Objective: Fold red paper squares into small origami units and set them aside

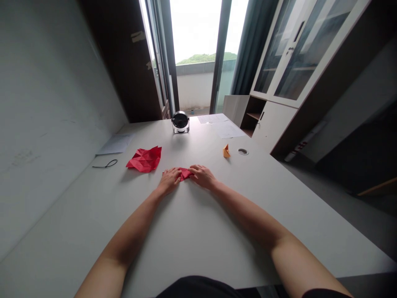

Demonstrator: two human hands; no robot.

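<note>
My left hand (170, 179) and right hand (203, 176) angle inward, palms down, fingers resting on the folded red paper (185, 174) between them; can't tell if either's gripping.

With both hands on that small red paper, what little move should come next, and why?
Perhaps press the small red paper flatter with the fingertips: the left hand and right hand are already at its opposite sides, it looks folded, and the white table offers a firm surface beneath.
</note>
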